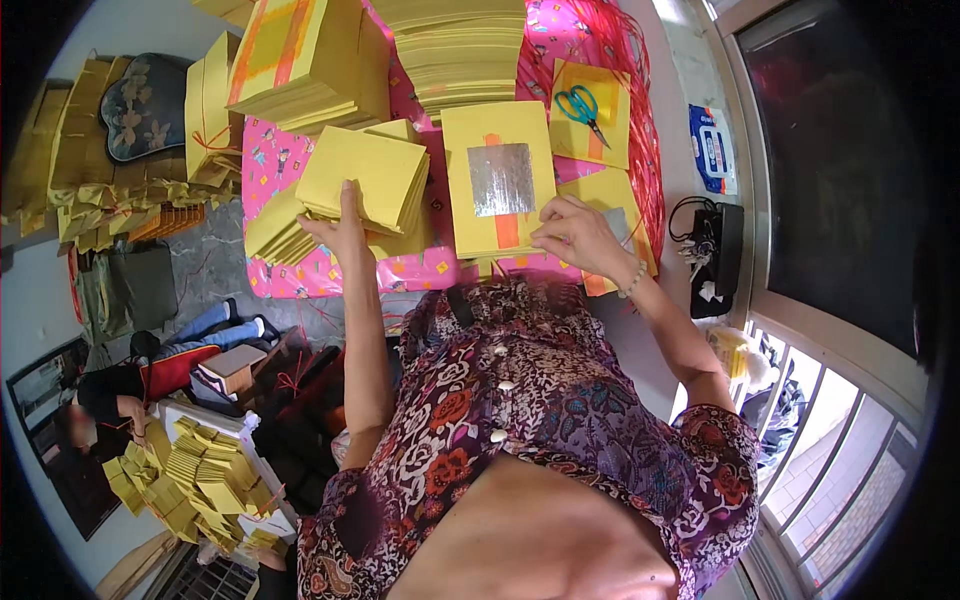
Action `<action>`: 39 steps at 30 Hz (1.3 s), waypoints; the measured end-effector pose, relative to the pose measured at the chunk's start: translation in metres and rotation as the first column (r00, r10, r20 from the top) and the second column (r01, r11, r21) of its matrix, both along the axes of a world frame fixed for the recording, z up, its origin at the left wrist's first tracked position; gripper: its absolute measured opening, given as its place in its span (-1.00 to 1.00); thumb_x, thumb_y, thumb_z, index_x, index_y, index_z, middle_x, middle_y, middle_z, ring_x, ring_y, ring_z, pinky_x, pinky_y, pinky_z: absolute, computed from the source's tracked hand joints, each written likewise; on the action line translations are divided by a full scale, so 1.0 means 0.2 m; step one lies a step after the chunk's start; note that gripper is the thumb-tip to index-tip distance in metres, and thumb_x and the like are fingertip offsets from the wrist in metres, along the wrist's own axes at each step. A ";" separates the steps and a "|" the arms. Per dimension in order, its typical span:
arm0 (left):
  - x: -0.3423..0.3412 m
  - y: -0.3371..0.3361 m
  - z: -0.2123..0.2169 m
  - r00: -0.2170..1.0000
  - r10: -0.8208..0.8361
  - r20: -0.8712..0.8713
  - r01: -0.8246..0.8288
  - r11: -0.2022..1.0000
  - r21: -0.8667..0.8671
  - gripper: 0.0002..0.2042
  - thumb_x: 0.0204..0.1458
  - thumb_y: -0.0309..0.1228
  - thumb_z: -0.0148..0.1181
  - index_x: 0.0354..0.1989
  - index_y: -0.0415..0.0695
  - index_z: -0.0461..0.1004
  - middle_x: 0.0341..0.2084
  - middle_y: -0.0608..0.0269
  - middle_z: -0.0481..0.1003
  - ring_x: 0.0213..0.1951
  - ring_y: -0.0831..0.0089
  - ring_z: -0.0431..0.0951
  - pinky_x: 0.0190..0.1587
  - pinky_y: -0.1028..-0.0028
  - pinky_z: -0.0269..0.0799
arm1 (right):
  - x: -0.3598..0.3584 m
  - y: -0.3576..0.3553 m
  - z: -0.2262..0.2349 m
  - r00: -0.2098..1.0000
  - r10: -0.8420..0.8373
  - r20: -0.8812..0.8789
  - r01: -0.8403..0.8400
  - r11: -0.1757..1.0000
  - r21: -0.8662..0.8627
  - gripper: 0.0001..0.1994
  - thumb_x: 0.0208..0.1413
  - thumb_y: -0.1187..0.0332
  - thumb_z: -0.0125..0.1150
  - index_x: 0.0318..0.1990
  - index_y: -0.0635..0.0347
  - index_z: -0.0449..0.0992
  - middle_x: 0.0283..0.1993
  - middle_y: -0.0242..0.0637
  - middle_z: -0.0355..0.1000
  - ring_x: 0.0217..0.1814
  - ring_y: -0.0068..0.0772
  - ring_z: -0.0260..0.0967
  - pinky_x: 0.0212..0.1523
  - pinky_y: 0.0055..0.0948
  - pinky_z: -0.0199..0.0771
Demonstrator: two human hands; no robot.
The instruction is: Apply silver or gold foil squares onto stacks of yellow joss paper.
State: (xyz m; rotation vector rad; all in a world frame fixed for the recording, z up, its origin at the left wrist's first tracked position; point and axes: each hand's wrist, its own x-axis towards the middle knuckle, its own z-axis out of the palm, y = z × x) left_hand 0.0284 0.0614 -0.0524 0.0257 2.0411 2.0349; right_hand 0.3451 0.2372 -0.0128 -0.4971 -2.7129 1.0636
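Observation:
My left hand (345,228) grips the near edge of a stack of yellow paper (365,175), thumb on top and fingers below. The stack sits tilted over other yellow paper at the left of the table. To its right lies a neat yellow paper pile (460,130) with a silver foil square (503,180) and an orange stripe on its top sheet. At that pile's lower right corner my right hand (580,238) has its fingers pinched together; whether a sheet edge is between them is too small to tell.
Teal-handled scissors (580,108) rest on yellow paper at the right, beside red strings (645,150). Tall yellow stacks (455,50) stand at the back of the pink patterned tablecloth (275,180). A co-worker (120,410) is at lower left beside more yellow bundles (215,465).

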 end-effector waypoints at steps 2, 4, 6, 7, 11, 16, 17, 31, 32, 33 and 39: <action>-0.01 0.01 0.00 1.000 0.026 0.003 -0.026 0.996 -0.081 0.18 -0.09 -0.13 0.49 0.47 -0.23 -0.38 0.35 -0.20 -0.21 0.35 -0.01 0.08 0.32 0.11 0.23 | 0.00 0.00 -0.01 1.000 -0.014 -0.002 0.014 1.000 -0.011 -0.85 0.00 0.27 0.38 -0.37 0.13 0.67 -0.25 -0.33 0.42 -0.13 -0.27 0.39 -0.12 -0.30 0.45; -0.02 0.02 0.00 0.999 0.027 -0.023 -0.029 0.994 -0.109 0.14 -0.04 -0.24 0.47 0.46 -0.26 -0.41 0.31 -0.17 -0.04 0.27 0.09 0.20 0.26 0.19 0.30 | 0.00 -0.01 -0.01 0.999 -0.047 0.005 0.047 0.998 -0.043 -0.86 0.01 0.27 0.38 -0.38 0.13 0.67 -0.25 -0.32 0.42 -0.13 -0.26 0.39 -0.12 -0.30 0.44; -0.03 0.02 0.00 0.998 0.031 -0.050 -0.037 0.990 -0.138 0.10 0.00 -0.36 0.45 0.45 -0.28 -0.43 0.28 -0.14 0.13 0.20 0.19 0.33 0.19 0.28 0.37 | 0.00 -0.01 -0.01 0.999 -0.048 0.000 0.047 0.998 -0.043 -0.85 0.01 0.26 0.38 -0.38 0.13 0.67 -0.25 -0.32 0.42 -0.13 -0.26 0.39 -0.12 -0.30 0.44; -0.03 0.01 -0.01 0.998 0.032 -0.059 -0.039 0.991 -0.128 0.10 0.00 -0.36 0.45 0.45 -0.28 -0.42 0.28 -0.13 0.13 0.20 0.20 0.33 0.19 0.28 0.36 | -0.01 -0.01 -0.01 0.999 -0.050 -0.004 0.049 0.998 -0.042 -0.85 0.02 0.26 0.37 -0.38 0.13 0.67 -0.25 -0.32 0.42 -0.13 -0.26 0.39 -0.12 -0.30 0.44; -0.01 0.02 0.02 0.997 0.026 -0.067 -0.035 0.992 -0.123 0.09 0.02 -0.28 0.43 0.46 -0.29 -0.39 0.31 -0.16 0.05 0.25 0.17 0.26 0.23 0.23 0.31 | -0.01 -0.02 -0.02 0.998 -0.056 -0.001 0.056 0.998 -0.035 -0.86 0.02 0.27 0.37 -0.39 0.13 0.67 -0.25 -0.33 0.42 -0.13 -0.27 0.39 -0.13 -0.29 0.44; 0.04 0.04 0.13 0.998 0.051 -0.036 -0.057 0.985 -0.163 0.02 0.06 -0.15 0.37 0.46 -0.31 -0.29 0.37 -0.22 -0.15 0.33 0.07 0.12 0.32 0.16 0.16 | 0.01 -0.02 -0.04 0.996 0.035 -0.087 -0.021 0.987 0.162 -0.87 0.08 0.30 0.32 -0.38 0.14 0.58 -0.33 -0.37 0.42 -0.23 -0.28 0.42 -0.23 -0.31 0.47; 0.05 0.03 0.14 0.997 0.069 -0.020 -0.071 0.984 -0.161 -0.01 0.08 -0.12 0.35 0.46 -0.31 -0.24 0.38 -0.24 -0.21 0.35 0.03 0.07 0.35 0.13 0.10 | 0.01 -0.03 -0.04 0.996 0.036 -0.088 -0.021 0.986 0.163 -0.87 0.08 0.30 0.32 -0.38 0.14 0.58 -0.33 -0.37 0.42 -0.23 -0.28 0.42 -0.23 -0.31 0.47; 0.48 0.14 0.35 0.068 -0.824 -0.562 0.492 0.518 -0.700 -0.37 -0.19 -0.33 0.47 0.17 -0.05 0.44 0.02 0.14 0.47 0.07 0.15 0.43 0.15 0.19 0.25 | -0.06 0.06 0.15 0.974 0.016 -0.224 0.048 0.959 0.278 -0.87 0.09 0.34 0.31 -0.31 0.19 0.53 -0.36 -0.26 0.45 -0.33 -0.18 0.44 -0.32 -0.29 0.44; 0.48 0.16 0.32 0.046 -0.849 -0.526 0.481 0.481 -0.733 -0.45 -0.18 -0.37 0.44 0.09 -0.04 0.49 -0.07 0.19 0.51 0.00 0.18 0.46 0.11 0.20 0.27 | -0.06 0.06 0.16 0.974 0.014 -0.225 0.052 0.958 0.282 -0.87 0.09 0.34 0.31 -0.31 0.19 0.53 -0.36 -0.26 0.45 -0.33 -0.18 0.44 -0.32 -0.29 0.44; 0.47 0.17 0.30 0.026 -0.872 -0.488 0.468 0.442 -0.765 -0.53 -0.17 -0.41 0.41 0.02 -0.03 0.54 -0.15 0.24 0.55 -0.07 0.22 0.49 0.07 0.21 0.28 | -0.06 0.07 0.15 0.975 0.015 -0.220 0.049 0.958 0.281 -0.86 0.08 0.33 0.30 -0.29 0.18 0.54 -0.36 -0.28 0.45 -0.32 -0.19 0.44 -0.30 -0.28 0.45; 0.47 0.16 0.23 0.084 -0.887 -0.453 0.529 0.425 -0.734 -0.68 -0.15 -0.49 0.35 -0.14 -0.04 0.61 -0.31 0.29 0.58 -0.21 0.25 0.54 -0.09 0.31 0.39 | -0.04 0.04 0.17 0.981 0.018 -0.191 0.031 0.968 0.251 -0.72 0.02 0.24 0.37 -0.16 0.19 0.57 -0.26 -0.26 0.51 -0.26 -0.18 0.48 -0.20 -0.28 0.49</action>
